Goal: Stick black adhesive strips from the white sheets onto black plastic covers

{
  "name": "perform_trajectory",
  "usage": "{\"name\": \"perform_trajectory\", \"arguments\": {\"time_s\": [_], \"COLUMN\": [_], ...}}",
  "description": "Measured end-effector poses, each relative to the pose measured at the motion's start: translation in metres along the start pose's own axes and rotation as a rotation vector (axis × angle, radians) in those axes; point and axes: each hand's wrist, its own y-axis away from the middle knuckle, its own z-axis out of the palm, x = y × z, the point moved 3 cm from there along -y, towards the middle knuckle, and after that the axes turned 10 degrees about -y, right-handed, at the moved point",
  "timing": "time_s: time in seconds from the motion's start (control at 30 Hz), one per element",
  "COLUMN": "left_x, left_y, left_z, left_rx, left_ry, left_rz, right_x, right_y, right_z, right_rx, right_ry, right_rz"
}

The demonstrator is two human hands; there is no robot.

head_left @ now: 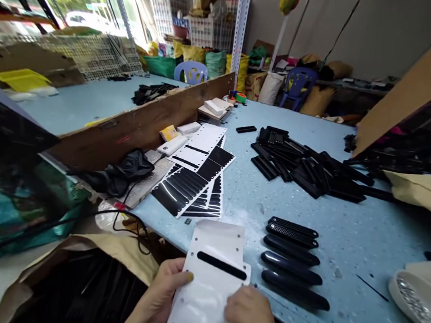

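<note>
My left hand (162, 290) grips the left edge of a white backing sheet (214, 262) with one long black sticker strip left on it. On the sheet's lower right part my right hand (249, 315) lies with fingers curled; what they pinch is hidden. Just right of the sheet, a row of several glossy and ribbed black oblong parts (292, 261) lies on the blue table (345, 228).
Sticker sheets (199, 175) are stacked ahead, a pile of black parts (305, 167) lies farther right. A wooden divider (143, 120) runs on the left. An open brown bag of black parts (87, 286) sits below the table edge. A white lamp (414, 299) lies at right.
</note>
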Motion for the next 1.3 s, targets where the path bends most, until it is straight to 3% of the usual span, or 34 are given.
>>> {"name": "perform_trajectory", "arguments": {"time_s": [0.13, 0.3, 0.5, 0.63, 0.77, 0.87, 1.0, 1.1, 1.17, 1.23, 1.3], "left_x": [-0.011, -0.013, 0.024, 0.046, 0.052, 0.054, 0.073, 0.102, 0.119, 0.128, 0.123], "left_y": [0.002, 0.000, 0.009, 0.000, -0.011, -0.022, -0.060, -0.095, -0.105, -0.099, -0.084], "left_z": [0.007, 0.013, 0.037, 0.045, 0.048, 0.047, 0.032, 0.021, 0.023, 0.036, 0.061], "left_rx": [-0.067, 0.029, -0.104, -0.195, -0.263, -0.285, -0.134, 0.150, 0.413, 0.626, 0.627], "left_ry": [0.086, 0.001, -0.386, -0.552, -0.552, -0.489, -0.582, -1.014, -1.309, -1.409, -1.320], "left_rz": [-0.025, 0.050, 0.257, 0.329, 0.289, 0.221, 0.228, 0.435, 0.628, 0.820, 0.947], "right_x": [0.003, 0.009, 0.007, 0.009, 0.016, 0.023, 0.034, 0.040, 0.043, 0.046, 0.047], "right_y": [-0.034, -0.038, -0.055, -0.064, -0.065, -0.077, -0.091, -0.080, -0.062, -0.045, -0.032], "right_z": [0.000, 0.017, -0.009, -0.015, -0.015, -0.035, -0.115, -0.181, -0.208, -0.214, -0.203], "right_rx": [0.162, 0.203, 0.132, 0.130, 0.259, 0.445, 0.840, 1.027, 1.039, 0.944, 0.774], "right_ry": [0.142, 0.123, -0.374, -0.728, -1.058, -1.211, -1.189, -0.989, -0.785, -0.564, -0.354], "right_rz": [0.057, 0.092, 0.270, 0.508, 0.757, 0.818, 0.646, 0.504, 0.482, 0.509, 0.539]}}
